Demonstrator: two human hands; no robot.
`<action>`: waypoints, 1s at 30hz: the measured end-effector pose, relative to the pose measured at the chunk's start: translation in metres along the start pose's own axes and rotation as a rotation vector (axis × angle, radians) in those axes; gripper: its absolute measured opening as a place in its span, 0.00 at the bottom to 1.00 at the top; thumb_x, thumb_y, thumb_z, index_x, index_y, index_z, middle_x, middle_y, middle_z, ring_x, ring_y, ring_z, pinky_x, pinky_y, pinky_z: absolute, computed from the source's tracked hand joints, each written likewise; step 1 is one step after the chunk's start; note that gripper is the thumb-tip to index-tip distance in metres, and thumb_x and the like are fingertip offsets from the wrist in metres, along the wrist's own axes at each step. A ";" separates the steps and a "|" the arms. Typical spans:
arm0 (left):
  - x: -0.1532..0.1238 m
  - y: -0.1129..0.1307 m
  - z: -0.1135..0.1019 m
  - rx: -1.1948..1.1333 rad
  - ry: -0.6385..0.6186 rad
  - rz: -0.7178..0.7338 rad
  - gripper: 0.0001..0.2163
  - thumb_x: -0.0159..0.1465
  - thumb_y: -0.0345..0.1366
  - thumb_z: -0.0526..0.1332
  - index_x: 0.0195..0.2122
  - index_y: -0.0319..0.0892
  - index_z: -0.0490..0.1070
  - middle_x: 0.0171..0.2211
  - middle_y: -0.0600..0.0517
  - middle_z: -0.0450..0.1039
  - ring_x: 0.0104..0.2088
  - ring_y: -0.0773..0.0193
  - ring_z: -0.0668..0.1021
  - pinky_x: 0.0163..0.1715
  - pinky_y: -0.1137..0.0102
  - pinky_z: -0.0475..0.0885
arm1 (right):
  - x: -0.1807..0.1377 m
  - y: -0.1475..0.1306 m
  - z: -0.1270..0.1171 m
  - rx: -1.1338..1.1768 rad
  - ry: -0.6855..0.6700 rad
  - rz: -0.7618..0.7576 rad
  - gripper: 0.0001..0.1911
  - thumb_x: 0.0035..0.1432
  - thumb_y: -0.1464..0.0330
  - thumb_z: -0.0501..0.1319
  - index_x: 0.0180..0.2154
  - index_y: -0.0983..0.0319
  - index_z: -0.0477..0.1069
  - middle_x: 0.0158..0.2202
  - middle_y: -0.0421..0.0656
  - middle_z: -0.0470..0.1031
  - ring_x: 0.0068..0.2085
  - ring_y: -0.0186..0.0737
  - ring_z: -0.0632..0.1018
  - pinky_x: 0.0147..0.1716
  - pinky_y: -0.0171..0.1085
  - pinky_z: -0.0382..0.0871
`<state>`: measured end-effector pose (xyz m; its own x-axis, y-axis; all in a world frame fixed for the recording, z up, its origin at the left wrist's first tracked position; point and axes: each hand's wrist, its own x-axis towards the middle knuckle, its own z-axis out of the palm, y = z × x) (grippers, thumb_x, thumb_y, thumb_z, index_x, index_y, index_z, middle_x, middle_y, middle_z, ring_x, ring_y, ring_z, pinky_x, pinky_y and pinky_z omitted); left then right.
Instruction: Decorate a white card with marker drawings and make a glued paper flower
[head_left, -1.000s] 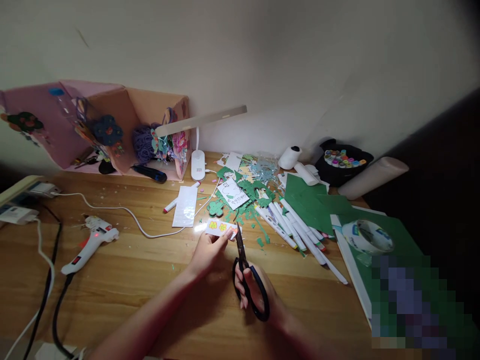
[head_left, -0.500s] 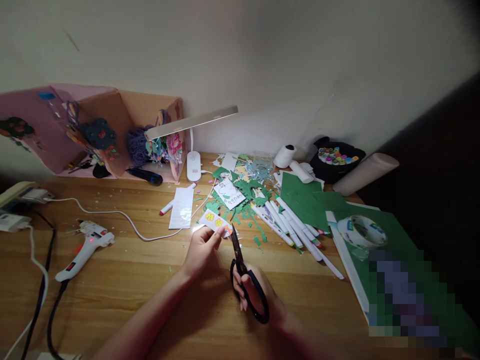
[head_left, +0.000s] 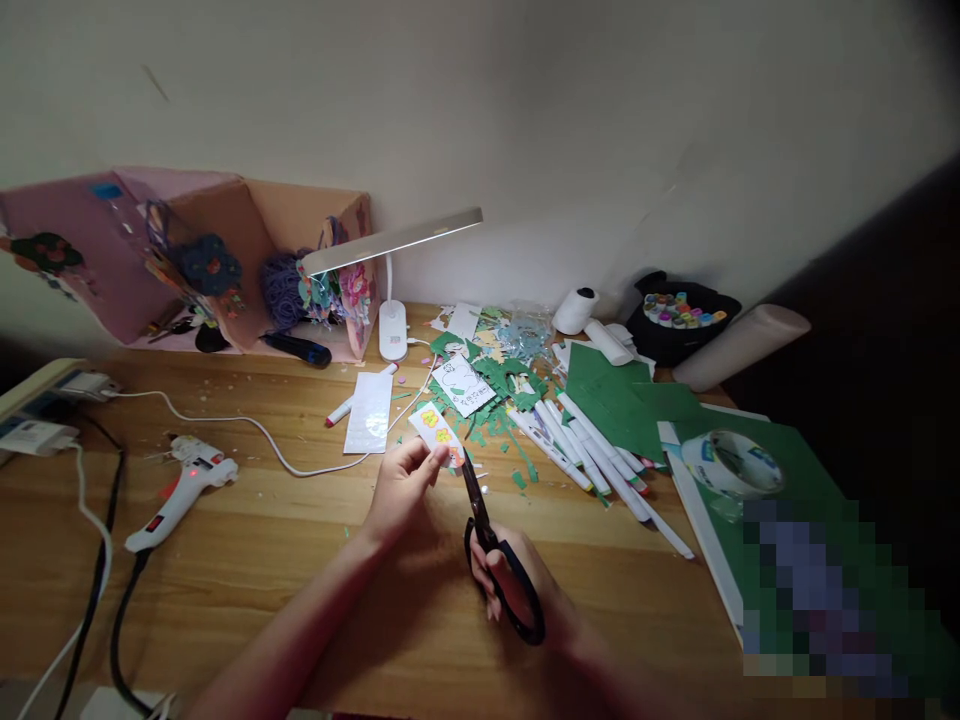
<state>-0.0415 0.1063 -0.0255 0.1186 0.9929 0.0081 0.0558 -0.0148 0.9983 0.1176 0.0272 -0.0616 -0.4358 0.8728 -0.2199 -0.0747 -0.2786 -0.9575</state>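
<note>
Beyond the scissors, a white card bears illegibly small writing.

The scene is dim. The lamp, at eleven o'clock, brightens the lower wall and the middle of the desk; from two to three o'clock everything sinks to near black. The strip, towards seven, is well lit, as are the fingertips of the left hand, while both forearms fade into murk. Soft shadow pools between them around six. The card at eight shows glare, and the glue gun further out glows red. Wide-angle stretch makes the roll lean outward at three. Fine print is soft; coarse pixels mask a patch at four.
</note>
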 end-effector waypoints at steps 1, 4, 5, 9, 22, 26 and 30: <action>0.001 0.000 0.000 0.001 0.005 0.010 0.20 0.57 0.52 0.59 0.20 0.39 0.66 0.18 0.57 0.57 0.21 0.70 0.60 0.22 0.75 0.55 | 0.000 -0.001 0.000 0.003 -0.007 0.003 0.34 0.42 0.35 0.50 0.27 0.61 0.57 0.19 0.33 0.57 0.15 0.23 0.59 0.12 0.26 0.59; 0.002 0.001 -0.001 0.002 0.011 0.032 0.20 0.58 0.51 0.59 0.19 0.40 0.62 0.19 0.57 0.58 0.22 0.69 0.61 0.23 0.75 0.57 | 0.001 -0.002 0.001 0.021 -0.009 0.009 0.34 0.42 0.36 0.51 0.27 0.61 0.56 0.18 0.32 0.56 0.14 0.23 0.59 0.11 0.26 0.57; 0.002 0.001 -0.002 0.001 0.009 0.037 0.20 0.58 0.51 0.59 0.19 0.40 0.61 0.19 0.57 0.58 0.22 0.69 0.61 0.24 0.75 0.57 | 0.002 -0.002 0.002 0.034 -0.011 0.009 0.34 0.42 0.36 0.52 0.26 0.61 0.56 0.18 0.32 0.56 0.13 0.23 0.59 0.11 0.26 0.57; 0.000 -0.001 -0.002 0.001 -0.017 0.044 0.18 0.61 0.49 0.57 0.22 0.39 0.65 0.21 0.55 0.62 0.24 0.68 0.63 0.26 0.74 0.58 | 0.002 0.000 0.004 0.146 -0.075 0.006 0.35 0.40 0.35 0.51 0.27 0.61 0.57 0.18 0.32 0.56 0.14 0.24 0.58 0.12 0.27 0.59; -0.008 -0.012 0.012 0.002 -0.067 -0.007 0.16 0.62 0.47 0.56 0.30 0.38 0.70 0.25 0.53 0.66 0.26 0.66 0.66 0.26 0.73 0.59 | 0.004 0.008 0.005 0.220 -0.043 -0.109 0.33 0.48 0.37 0.45 0.29 0.61 0.58 0.20 0.33 0.57 0.16 0.25 0.60 0.18 0.29 0.61; -0.006 -0.011 0.011 0.018 -0.069 -0.012 0.16 0.62 0.48 0.56 0.30 0.38 0.70 0.27 0.52 0.67 0.28 0.65 0.67 0.27 0.73 0.60 | 0.004 0.011 0.002 0.194 -0.031 -0.060 0.32 0.48 0.37 0.47 0.29 0.61 0.58 0.20 0.33 0.56 0.15 0.25 0.60 0.16 0.28 0.60; -0.002 -0.012 0.008 0.044 -0.091 -0.013 0.17 0.62 0.49 0.55 0.29 0.39 0.68 0.25 0.54 0.64 0.27 0.66 0.65 0.27 0.74 0.59 | 0.002 0.013 -0.001 0.122 -0.025 -0.025 0.31 0.50 0.38 0.46 0.29 0.61 0.58 0.21 0.33 0.57 0.16 0.24 0.61 0.17 0.28 0.62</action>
<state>-0.0340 0.1033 -0.0380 0.2070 0.9783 -0.0119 0.1013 -0.0093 0.9948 0.1169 0.0255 -0.0749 -0.4546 0.8701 -0.1902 -0.1940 -0.3052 -0.9323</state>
